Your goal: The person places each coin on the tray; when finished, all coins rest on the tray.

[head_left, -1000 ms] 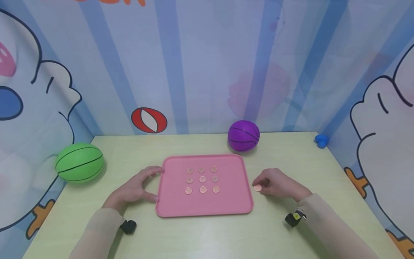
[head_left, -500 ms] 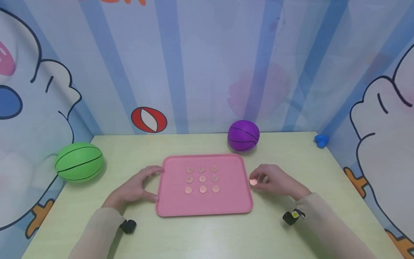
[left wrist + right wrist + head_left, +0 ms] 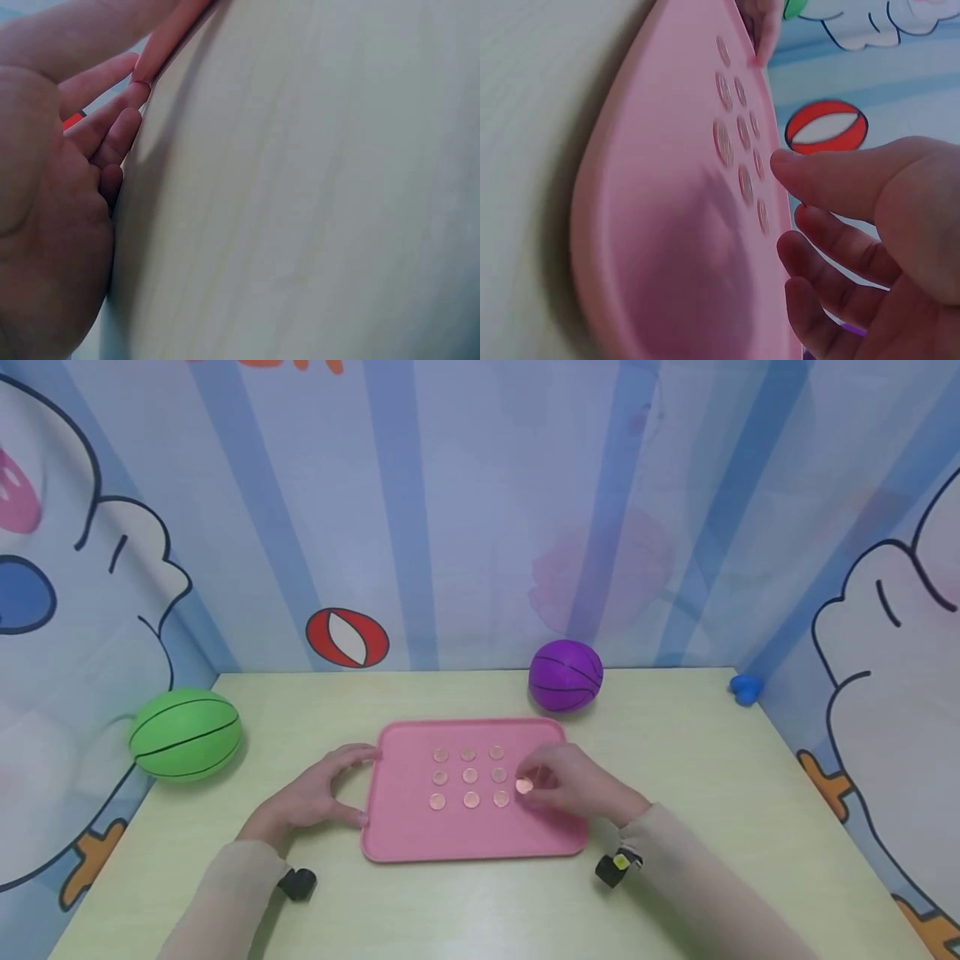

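A pink tray (image 3: 408, 837) lies on the table, with several small copper coins (image 3: 470, 775) set out on it in three rows of three. My right hand (image 3: 577, 781) pinches another copper coin (image 3: 524, 786) between thumb and fingertips, over the tray just right of the rows. In the right wrist view the thumb (image 3: 840, 180) and fingers show above the tray, but the pinched coin is hidden. My left hand (image 3: 307, 797) rests at the tray's left edge, thumb and fingers spread apart, tips at the rim. The left wrist view shows its fingers (image 3: 120, 139) beside the tray's edge.
A purple ball (image 3: 566, 676) sits behind the tray's back right corner. Toward the left stands a green ball (image 3: 186, 734). A small blue object (image 3: 746, 688) lies at the table's far right corner. A printed cloth backdrop (image 3: 480, 527) closes off the back and sides.
My right hand has moved left from beside the tray to over its right part, carrying the pinched coin. The left hand and the coins in rows have stayed put.
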`<state>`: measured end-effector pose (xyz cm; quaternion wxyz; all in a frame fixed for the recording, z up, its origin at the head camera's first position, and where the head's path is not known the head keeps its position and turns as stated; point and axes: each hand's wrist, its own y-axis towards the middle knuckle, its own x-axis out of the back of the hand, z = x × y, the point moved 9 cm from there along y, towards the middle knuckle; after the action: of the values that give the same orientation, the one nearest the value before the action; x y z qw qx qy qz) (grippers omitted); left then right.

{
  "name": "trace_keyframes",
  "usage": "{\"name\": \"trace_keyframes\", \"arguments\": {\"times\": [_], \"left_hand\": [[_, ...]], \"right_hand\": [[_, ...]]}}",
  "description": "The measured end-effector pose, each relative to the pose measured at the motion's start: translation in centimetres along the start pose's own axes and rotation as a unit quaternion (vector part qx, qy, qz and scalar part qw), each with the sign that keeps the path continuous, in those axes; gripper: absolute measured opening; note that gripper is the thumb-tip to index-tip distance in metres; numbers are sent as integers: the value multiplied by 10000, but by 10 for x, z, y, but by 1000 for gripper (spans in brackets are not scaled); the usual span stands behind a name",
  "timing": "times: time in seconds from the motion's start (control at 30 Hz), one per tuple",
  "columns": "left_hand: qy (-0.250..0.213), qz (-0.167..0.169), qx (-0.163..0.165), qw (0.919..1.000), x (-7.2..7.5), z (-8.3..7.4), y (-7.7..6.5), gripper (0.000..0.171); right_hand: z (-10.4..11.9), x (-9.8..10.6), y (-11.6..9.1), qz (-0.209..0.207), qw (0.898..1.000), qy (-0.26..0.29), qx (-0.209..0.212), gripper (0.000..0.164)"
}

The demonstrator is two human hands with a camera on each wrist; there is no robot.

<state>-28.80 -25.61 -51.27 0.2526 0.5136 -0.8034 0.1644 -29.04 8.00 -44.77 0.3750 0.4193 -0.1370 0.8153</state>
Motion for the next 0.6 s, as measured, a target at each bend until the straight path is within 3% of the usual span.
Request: {"name": "trace_keyframes", "arguments": {"times": [0.6], "left_hand": [[-89,32,24,10000,0,-2,0,98]], "right_hand": [[56,-62,41,457,9950,-827,316,17]]}}
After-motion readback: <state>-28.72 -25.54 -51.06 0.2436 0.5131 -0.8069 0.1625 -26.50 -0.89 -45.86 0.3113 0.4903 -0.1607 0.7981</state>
